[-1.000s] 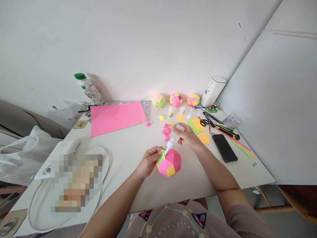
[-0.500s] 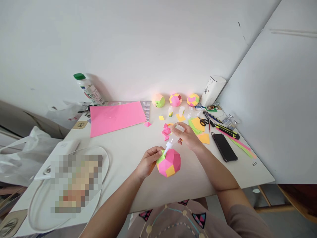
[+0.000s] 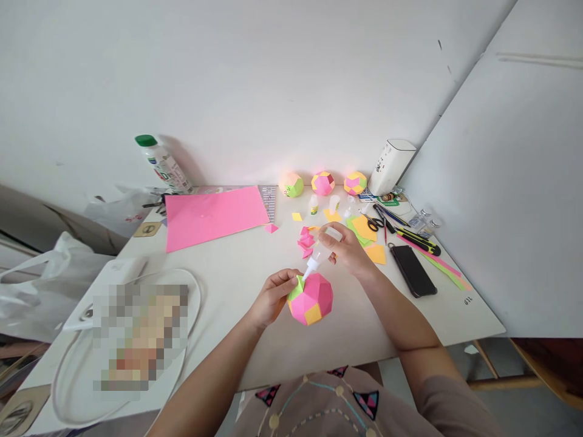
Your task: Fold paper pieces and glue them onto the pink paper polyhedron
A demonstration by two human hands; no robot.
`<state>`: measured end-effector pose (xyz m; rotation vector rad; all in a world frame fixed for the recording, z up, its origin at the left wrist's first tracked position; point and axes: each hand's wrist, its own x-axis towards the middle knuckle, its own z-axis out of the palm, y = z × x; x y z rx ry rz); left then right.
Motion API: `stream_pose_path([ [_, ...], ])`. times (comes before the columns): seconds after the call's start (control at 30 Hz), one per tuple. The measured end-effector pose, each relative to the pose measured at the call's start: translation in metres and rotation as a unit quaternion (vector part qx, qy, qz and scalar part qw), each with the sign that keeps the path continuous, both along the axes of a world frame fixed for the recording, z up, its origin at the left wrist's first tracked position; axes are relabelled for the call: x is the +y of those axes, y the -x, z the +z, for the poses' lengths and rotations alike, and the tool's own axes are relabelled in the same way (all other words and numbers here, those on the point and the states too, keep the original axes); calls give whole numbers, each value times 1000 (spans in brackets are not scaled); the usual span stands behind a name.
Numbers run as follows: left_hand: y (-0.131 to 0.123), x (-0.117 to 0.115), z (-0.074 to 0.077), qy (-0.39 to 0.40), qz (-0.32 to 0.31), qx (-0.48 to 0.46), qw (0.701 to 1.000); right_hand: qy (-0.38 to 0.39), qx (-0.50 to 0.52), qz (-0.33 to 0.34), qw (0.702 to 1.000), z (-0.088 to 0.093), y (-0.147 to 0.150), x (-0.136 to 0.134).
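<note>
While left hand [image 3: 272, 298] holds ball [image 3: 313, 298], bottle [image 3: 320, 252] apparently touches it.

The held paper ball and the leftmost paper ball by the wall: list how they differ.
The held ball shows mostly pink, with yellow and green; the leftmost ball shows peach and green. The left hand grips the held ball, while the leftmost ball rests on the table, untouched. A white nozzle is at the held ball, not the leftmost ball. Both are faceted and multicoloured.
</note>
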<state>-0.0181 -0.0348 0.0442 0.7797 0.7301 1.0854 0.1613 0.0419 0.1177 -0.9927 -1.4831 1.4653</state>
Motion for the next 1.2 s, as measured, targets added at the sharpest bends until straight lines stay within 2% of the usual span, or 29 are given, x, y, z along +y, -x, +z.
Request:
stream_pose_path([
  [0.87,0,-1,2,-10,-6,17,1000,-7,-14,5,1000,1,-1,-1],
  [1.2,1,0,1,-14,-10,7,1000,-12,-6,-20,1000,1,-2,-1],
])
